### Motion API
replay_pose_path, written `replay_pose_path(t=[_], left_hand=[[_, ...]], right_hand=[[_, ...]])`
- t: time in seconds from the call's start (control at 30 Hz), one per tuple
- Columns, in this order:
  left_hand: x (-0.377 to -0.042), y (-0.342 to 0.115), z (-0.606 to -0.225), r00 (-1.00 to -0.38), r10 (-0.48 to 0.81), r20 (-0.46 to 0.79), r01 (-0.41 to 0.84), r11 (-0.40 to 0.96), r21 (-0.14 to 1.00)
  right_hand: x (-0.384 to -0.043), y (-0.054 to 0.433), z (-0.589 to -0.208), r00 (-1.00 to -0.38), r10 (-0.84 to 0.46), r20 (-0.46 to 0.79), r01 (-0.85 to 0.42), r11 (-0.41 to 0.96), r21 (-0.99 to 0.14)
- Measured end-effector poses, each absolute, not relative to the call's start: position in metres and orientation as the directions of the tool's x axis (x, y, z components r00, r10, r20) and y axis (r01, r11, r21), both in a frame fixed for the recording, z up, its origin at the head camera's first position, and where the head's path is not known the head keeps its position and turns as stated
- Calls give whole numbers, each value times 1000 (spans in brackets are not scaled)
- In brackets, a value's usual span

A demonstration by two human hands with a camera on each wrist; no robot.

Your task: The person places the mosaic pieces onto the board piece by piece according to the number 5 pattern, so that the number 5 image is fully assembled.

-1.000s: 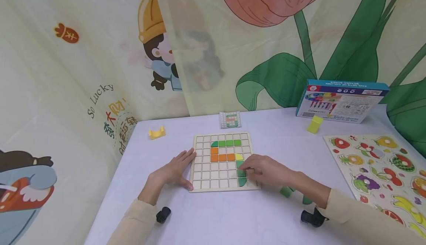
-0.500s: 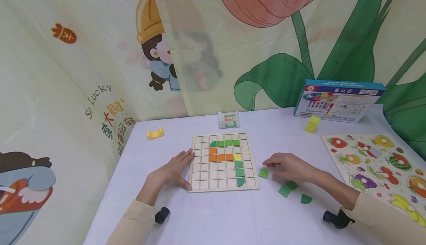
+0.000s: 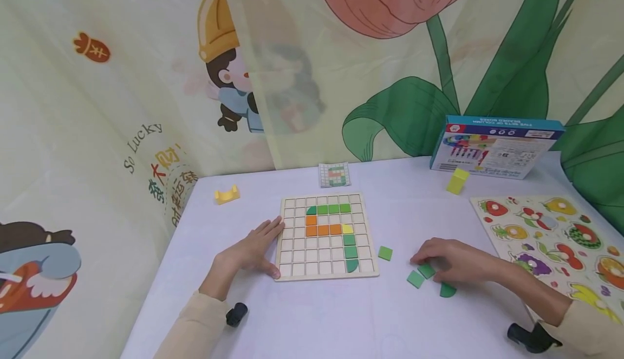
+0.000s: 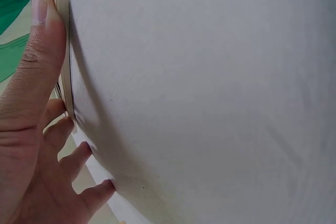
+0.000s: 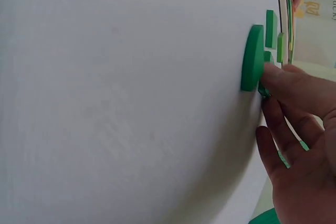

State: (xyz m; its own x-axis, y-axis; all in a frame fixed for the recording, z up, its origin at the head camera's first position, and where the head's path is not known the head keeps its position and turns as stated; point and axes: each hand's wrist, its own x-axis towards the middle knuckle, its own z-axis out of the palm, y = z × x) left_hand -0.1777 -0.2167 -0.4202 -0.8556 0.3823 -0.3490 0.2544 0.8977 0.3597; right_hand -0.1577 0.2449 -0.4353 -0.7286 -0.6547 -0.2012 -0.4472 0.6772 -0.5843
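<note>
A wooden grid board (image 3: 294, 261) lies on the table with green, orange and yellow tiles in some of its cells. My left hand (image 3: 251, 248) rests at the board's left edge, fingers spread; in the left wrist view its thumb (image 4: 39, 40) lies along that edge. To the right of the board, my right hand (image 3: 460, 261) has its thumb and fingers around a green square tile (image 3: 426, 271) lying on the table. Beside it are another green square tile (image 3: 415, 279) and a green quarter-round tile (image 5: 253, 59). One lighter green tile (image 3: 385, 253) lies nearer the board.
A small pattern card (image 3: 334, 175) lies behind the board. A yellow arch block (image 3: 227, 194) is at the back left. At the right are a yellow-green block (image 3: 457, 181), a blue-topped box (image 3: 497, 148) and a fruit puzzle board (image 3: 551, 234).
My right hand has moved right, from the board's right edge past the lighter green tile to the green tiles. My left hand has stayed at the board.
</note>
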Motion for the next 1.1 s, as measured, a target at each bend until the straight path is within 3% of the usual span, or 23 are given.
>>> replay_pose_path(t=[0.27, 0.5, 0.77, 1.1], left_hand=[[-177, -218, -422, -857, 377, -352, 248, 900, 358], [-177, -218, -421, -856, 381, -349, 256, 900, 354], [-176, -216, -418, -856, 377, -354, 252, 902, 350], [-177, -218, -420, -855, 380, -353, 257, 901, 349]], right_hand=[[-161, 232, -441, -777, -615, -134, -452, 694, -561], [-171, 189, -438, -795, -601, -80, -470, 693, -547], [-174, 123, -431, -733, -680, 3, -565, 606, -560], [-164, 78, -437, -675, -735, 71, -680, 581, -447]])
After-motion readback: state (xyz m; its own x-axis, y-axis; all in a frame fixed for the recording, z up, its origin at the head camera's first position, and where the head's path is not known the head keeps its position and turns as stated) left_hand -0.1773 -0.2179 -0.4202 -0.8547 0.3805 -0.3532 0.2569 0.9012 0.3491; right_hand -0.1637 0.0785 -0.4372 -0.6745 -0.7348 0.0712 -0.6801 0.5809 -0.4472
